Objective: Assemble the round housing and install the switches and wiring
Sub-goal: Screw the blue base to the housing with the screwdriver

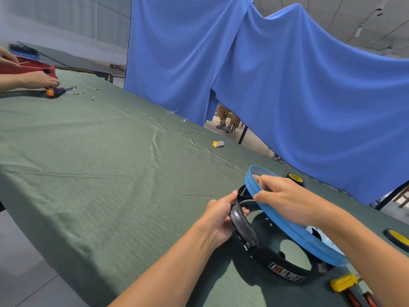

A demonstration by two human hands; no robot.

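A black ring-shaped housing base lies on the green cloth at the lower right, with a clear curved window on its left side. My left hand grips that left rim at the window. A round blue housing cover is tilted up over the ring, its far edge raised. My right hand holds the cover at its upper rim, fingers curled over the edge. A small screw or pin shows between the two parts near my left thumb.
Two yellow-and-black wheels lie to the right. A yellow plug with red leads sits at the bottom right. A small yellow-white part lies mid-table. Another person's hands work on a red housing far left, beside a screwdriver. A blue curtain hangs behind.
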